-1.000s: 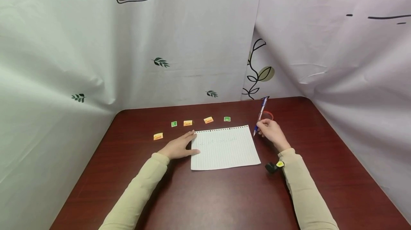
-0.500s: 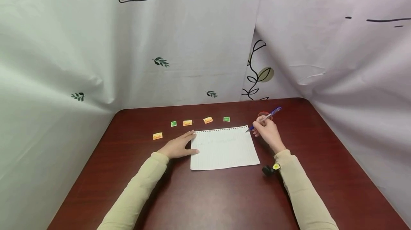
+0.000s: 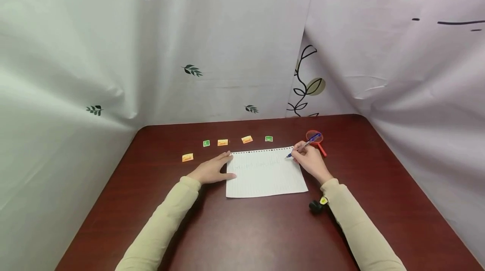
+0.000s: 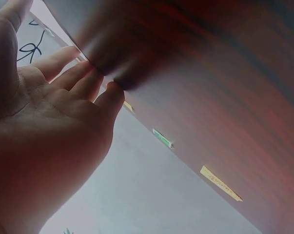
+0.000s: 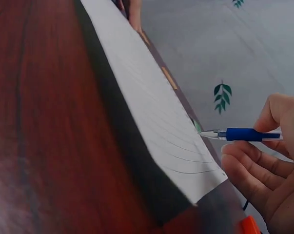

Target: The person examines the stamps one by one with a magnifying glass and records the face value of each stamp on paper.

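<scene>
A lined sheet of paper (image 3: pixel 267 180), perforated along its far edge, lies on the dark red table and bears faint writing near its top. Flat on its left edge rests my left hand (image 3: pixel 213 171), fingers spread and thumb apart. My right hand (image 3: pixel 313 164) pinches a blue pen (image 5: pixel 244 134) between thumb and fingers, at the sheet's upper right corner. The pen leans, its tip pointing left at the paper; whether it touches is hard to tell. In the left wrist view, my left palm (image 4: pixel 54 117) fills the left side and the paper is mostly hidden.
Beyond the sheet lie small stamp-like cards: orange ones (image 3: pixel 222 142) and green ones (image 3: pixel 268 139). Behind my right hand is a red-rimmed magnifying glass (image 3: pixel 322 150). A black device with a yellow tag (image 3: pixel 323 200) sits at my right wrist. White printed cloth hangs behind the table.
My right hand has moved left with the pen, from beside the sheet to over its upper right corner. The pen has tilted from near upright. The magnifying glass shows more. My left hand stays put.
</scene>
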{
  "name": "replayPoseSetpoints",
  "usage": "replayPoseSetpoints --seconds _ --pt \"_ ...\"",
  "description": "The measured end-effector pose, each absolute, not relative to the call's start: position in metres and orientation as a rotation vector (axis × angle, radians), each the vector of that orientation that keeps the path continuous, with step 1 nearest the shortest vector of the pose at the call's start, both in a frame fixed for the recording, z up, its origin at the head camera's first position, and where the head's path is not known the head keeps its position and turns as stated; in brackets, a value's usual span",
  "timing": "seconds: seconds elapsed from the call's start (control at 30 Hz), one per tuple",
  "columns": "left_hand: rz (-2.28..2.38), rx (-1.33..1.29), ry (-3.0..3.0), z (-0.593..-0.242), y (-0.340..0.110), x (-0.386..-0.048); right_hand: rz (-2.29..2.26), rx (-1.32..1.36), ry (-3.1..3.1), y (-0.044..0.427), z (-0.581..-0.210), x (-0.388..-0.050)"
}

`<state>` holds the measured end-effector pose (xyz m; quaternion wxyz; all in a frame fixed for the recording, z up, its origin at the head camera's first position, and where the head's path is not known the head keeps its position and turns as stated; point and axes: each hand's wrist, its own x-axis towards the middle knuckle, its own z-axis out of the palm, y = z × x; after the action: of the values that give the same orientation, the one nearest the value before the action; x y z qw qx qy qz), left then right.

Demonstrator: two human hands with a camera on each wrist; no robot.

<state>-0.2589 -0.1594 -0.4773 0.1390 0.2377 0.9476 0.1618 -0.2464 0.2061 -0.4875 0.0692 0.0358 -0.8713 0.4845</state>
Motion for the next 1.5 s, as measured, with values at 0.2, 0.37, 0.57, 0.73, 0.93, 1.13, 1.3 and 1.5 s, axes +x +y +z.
replayPoseSetpoints --seconds 0.2,0.37,0.57,0.73,0.93,1.13,1.3,1.5 --pt "0.448 0.683 2.736 -0.4780 -0.1589 -0.2589 1.439 0.156 -2.618 0.2049 -0.4916 -0.2462" --pt "0.469 0.670 2.746 -0.4769 -0.1584 -0.2594 1.443 0.162 -2.630 0.2055 -0.4897 -0.2462" --pt "0.455 0.668 2.746 -0.4781 -0.1583 -0.2599 1.416 0.138 -2.697 0.2067 -0.4879 -0.2433" --pt "0.471 0.674 2.737 -0.4789 -0.1577 -0.2591 1.399 0.131 -2.694 0.2073 -0.4878 -0.2424" --pt "0.484 0.673 2.733 -0.4772 -0.1573 -0.2583 1.368 0.122 -2.627 0.2082 -0.4889 -0.2425" --pt "0.486 0.661 2.734 -0.4754 -0.1578 -0.2583 1.380 0.153 -2.625 0.2073 -0.4897 -0.2440" --pt "0.482 0.657 2.731 -0.4756 -0.1573 -0.2579 1.380 0.151 -2.646 0.2076 -0.4902 -0.2432" --pt "0.471 0.654 2.731 -0.4759 -0.1570 -0.2588 1.351 0.150 -2.654 0.2095 -0.4893 -0.2435"
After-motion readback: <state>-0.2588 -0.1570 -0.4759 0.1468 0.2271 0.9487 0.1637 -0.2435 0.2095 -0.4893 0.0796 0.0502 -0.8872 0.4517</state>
